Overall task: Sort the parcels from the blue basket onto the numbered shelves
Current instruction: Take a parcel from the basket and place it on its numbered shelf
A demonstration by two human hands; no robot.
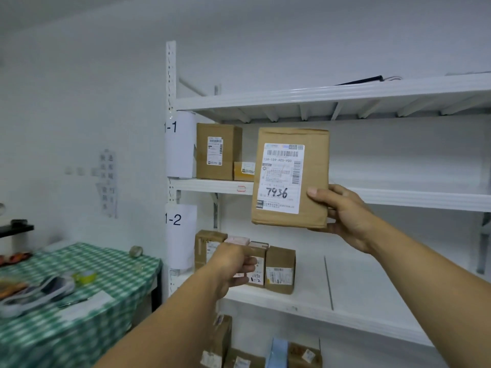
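Clasping a brown parcel point(291, 179) upright at frame centre, the right hand point(342, 211) holds its corner; below, the left hand point(233, 266) grips a box point(259, 274).

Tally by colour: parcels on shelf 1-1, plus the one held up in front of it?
Brown: 2, the tall box on shelf 1-1 and the parcel in the right hand.
Yellow: 1, the small box beside the tall one.
Total: 3.
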